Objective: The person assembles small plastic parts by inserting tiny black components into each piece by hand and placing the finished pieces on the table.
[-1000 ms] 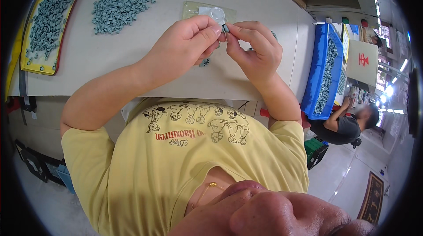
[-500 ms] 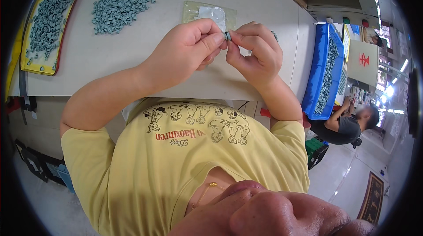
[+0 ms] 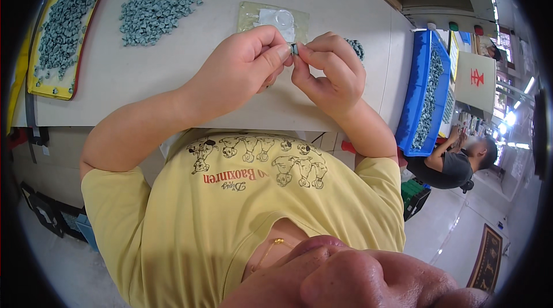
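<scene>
Over the table's near part, my left hand (image 3: 245, 66) and my right hand (image 3: 331, 75) meet at their fingertips. Between them is a small grey-green part (image 3: 294, 49), dark on one side, pinched by thumb and finger of each hand. Its exact shape is mostly covered by the fingers. Just beyond my hands lies a flat yellowish pad (image 3: 247, 15) with a white sheet and a clear round dish (image 3: 284, 17) on it. A little cluster of similar grey-green parts (image 3: 355, 49) shows beside my right hand.
A large heap of grey-green parts (image 3: 152, 14) lies left of centre. Farther left, a yellow tray (image 3: 50, 89) holds many more. At right stands a blue bin (image 3: 406, 115) of parts. A co-worker in a dark shirt (image 3: 443, 170) sits beyond it.
My right hand has shifted slightly left and down, with its fingers drawn closer together. The small part has turned a little, and more of the cluster beside my right hand shows.
</scene>
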The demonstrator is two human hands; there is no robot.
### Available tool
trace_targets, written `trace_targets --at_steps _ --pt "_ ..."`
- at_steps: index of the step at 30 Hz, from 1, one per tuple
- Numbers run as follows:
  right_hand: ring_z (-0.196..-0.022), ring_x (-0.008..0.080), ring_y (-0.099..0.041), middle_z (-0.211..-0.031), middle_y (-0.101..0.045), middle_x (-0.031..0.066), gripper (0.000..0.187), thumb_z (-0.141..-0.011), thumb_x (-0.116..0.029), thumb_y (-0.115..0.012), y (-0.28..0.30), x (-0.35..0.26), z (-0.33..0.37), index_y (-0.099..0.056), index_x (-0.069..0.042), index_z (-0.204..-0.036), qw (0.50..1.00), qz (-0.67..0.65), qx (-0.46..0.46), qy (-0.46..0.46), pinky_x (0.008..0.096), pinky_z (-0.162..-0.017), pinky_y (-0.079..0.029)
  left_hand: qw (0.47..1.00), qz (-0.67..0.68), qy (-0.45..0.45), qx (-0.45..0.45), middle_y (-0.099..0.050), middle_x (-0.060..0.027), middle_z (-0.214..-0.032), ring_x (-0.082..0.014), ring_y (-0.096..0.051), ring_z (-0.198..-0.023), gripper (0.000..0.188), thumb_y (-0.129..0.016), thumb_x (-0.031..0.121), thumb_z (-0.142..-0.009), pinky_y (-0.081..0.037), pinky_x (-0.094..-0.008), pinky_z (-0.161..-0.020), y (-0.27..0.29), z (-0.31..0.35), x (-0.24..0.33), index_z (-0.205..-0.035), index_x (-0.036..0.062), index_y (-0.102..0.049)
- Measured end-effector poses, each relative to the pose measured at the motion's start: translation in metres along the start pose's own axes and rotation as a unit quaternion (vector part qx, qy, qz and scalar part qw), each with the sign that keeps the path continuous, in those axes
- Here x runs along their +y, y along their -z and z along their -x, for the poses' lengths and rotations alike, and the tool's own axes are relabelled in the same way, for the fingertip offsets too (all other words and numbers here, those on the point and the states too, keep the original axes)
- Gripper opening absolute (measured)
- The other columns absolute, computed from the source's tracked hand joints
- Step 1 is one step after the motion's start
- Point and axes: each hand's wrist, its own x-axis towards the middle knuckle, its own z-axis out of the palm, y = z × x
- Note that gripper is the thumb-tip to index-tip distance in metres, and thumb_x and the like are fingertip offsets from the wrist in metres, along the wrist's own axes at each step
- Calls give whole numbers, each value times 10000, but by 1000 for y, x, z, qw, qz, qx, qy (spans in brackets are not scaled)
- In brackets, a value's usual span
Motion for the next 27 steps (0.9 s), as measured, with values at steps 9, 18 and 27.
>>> trace_targets --at_steps 9,18,27 --pt "-612 146 -559 -775 -618 102 231 -652 111 -658 3 0 -2 -627 35 -868 993 -28 -25 -114 227 -515 -443 999 28 -8 14 -411 53 -600 -20 -337 -527 181 -455 188 -942 -287 -193 -467 3 -1 5 -849 42 -510" --pt "-618 154 -580 -778 -625 108 200 -654 108 -659 3 0 -2 -631 34 -838 997 -6 -13 -76 234 -518 -454 1000 7 -8 8 -412 57 -618 -21 -339 -544 175 -459 190 -941 -289 -194 -476 1 -3 2 -849 49 -509" --pt "-675 184 -582 -786 -618 117 203 -672 99 -649 9 -1 -2 -620 38 -863 991 -58 -21 -123 252 -578 -452 999 2 -40 1 -417 59 -630 -18 -342 -558 157 -482 173 -930 -292 -192 -487 -2 -3 5 -841 47 -512"
